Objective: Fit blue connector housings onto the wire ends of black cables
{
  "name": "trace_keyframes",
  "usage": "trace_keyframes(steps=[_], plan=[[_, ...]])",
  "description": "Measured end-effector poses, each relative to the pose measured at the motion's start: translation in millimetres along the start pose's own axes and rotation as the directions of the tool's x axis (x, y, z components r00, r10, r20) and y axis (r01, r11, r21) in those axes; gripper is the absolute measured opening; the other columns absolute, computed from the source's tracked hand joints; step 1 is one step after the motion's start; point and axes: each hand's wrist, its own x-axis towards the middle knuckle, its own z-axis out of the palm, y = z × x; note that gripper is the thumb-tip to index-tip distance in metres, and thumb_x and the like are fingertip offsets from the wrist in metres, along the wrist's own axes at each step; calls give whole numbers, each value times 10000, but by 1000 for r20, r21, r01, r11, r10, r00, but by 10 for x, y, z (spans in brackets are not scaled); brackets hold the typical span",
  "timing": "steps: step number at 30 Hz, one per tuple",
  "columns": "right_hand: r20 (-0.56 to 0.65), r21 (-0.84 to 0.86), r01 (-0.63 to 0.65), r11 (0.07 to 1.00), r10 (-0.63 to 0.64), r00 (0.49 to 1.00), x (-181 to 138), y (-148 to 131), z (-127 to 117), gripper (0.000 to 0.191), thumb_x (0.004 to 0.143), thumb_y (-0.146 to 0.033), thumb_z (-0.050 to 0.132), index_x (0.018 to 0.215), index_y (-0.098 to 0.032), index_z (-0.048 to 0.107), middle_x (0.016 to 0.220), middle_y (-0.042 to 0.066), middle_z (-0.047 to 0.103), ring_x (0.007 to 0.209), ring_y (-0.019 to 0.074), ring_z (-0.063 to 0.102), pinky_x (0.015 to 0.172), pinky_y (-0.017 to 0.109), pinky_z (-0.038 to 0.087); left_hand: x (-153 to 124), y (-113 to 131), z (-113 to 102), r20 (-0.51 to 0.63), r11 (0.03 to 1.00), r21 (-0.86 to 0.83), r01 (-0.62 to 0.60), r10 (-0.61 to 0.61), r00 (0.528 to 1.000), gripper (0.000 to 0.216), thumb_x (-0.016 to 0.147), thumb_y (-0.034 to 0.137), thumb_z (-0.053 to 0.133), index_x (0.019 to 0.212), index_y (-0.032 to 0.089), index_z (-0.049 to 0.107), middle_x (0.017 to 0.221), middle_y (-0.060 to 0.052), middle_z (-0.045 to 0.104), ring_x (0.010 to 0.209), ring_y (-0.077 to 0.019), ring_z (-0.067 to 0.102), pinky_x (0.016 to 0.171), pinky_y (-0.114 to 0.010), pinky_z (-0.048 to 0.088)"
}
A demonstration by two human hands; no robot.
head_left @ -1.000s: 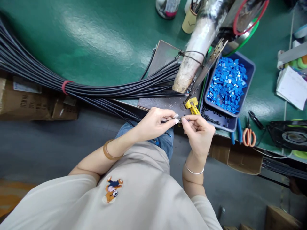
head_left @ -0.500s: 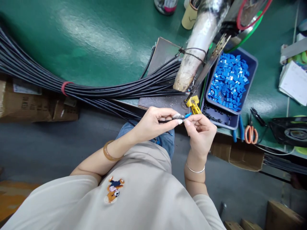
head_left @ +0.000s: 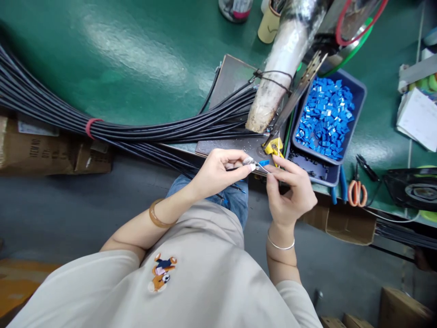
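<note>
My left hand (head_left: 218,172) pinches the end of a thin black cable (head_left: 235,167) just off the bench edge, its bare wire tips pointing right. A small blue connector (head_left: 263,162) sits on those tips. My right hand (head_left: 290,191) is beside it with the fingers loosened and spread, index and thumb touching the connector end. The cable belongs to a thick bundle of black cables (head_left: 136,130) bound with a red band (head_left: 89,126) that runs left across the green bench (head_left: 136,50).
A dark blue tray (head_left: 358,95) holds several blue connectors right of my hands. A yellow tool (head_left: 274,146) and a wrapped pole (head_left: 273,82) stand on a dark plate (head_left: 232,77). Orange-handled scissors (head_left: 355,189) lie at right. Cardboard boxes (head_left: 51,146) sit under the bench.
A blue connector has appeared at the cable tip. My right hand went from a tight pinch to loosened, spread fingers and dropped slightly. My left hand kept its grip.
</note>
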Motion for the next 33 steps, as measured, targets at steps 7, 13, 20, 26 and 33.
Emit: trace_keyframes(steps=[7,13,20,26,33], plan=[[52,49,-24,999,21,998,-3,68,64,143,853,-119,651,919,-231,593,1124,57,757,924,198,761,792,355,655,62,-27,25,-32,999,12,-38,38,999,181,833,258,652,720,124,607,587,50,388,523,-40,292,467,-184,237],[79,98,-85,992,77,994,35,62,76,95,872,-149,632,869,-223,573,1156,70,746,965,216,757,816,394,669,109,-10,46,-53,998,12,-62,62,997,178,845,261,637,730,128,614,661,18,504,564,-50,376,504,-183,305],[104,154,-172,973,158,982,58,64,89,105,878,-164,622,835,-222,547,1172,80,739,990,215,751,848,414,671,140,28,55,-59,997,30,-74,76,995,160,844,240,619,728,130,602,608,41,436,527,-45,312,477,-187,262],[96,197,-175,965,159,983,47,86,79,105,862,-139,641,850,-215,570,1176,85,738,974,210,754,844,404,666,109,11,26,-36,995,91,-40,44,998,174,864,266,612,754,131,615,622,33,429,542,-55,328,492,-202,265],[91,170,-138,976,124,988,62,63,66,119,851,-117,643,848,-218,580,1177,79,737,973,214,754,837,403,668,132,30,51,-50,995,85,-47,52,997,171,863,238,589,726,135,590,638,23,461,552,-59,360,500,-204,281]])
